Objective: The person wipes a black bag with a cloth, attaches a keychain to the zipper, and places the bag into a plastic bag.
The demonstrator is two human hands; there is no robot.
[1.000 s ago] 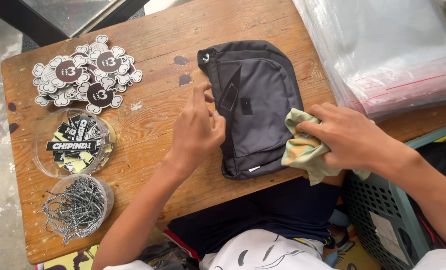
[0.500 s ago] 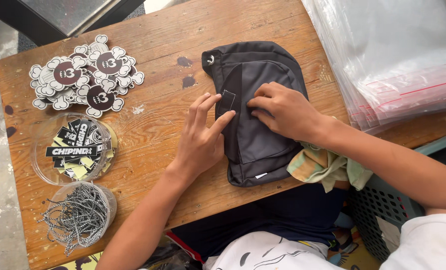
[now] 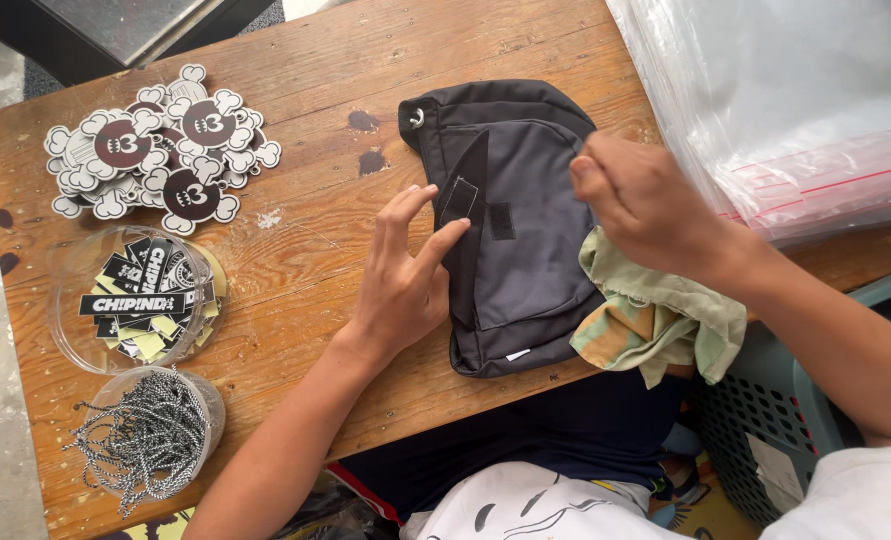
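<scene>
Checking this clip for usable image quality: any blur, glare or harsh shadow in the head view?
Head view: lighting is soft and even daylight, no hard shadows on the wooden table; the right hand is slightly motion-blurred, while the left hand and dark pouch are sharp; the clear plastic bags at upper right show pale glare.

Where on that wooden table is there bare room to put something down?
Bare wood shows on the wooden table along the far edge, between the pile of skull-shaped cutout tags and the dark grey fabric pouch, and along the near edge below the left hand. The left side is crowded with tags, a clear round tub of stickers and a cup of cords; clear plastic bags fill the right.
</scene>
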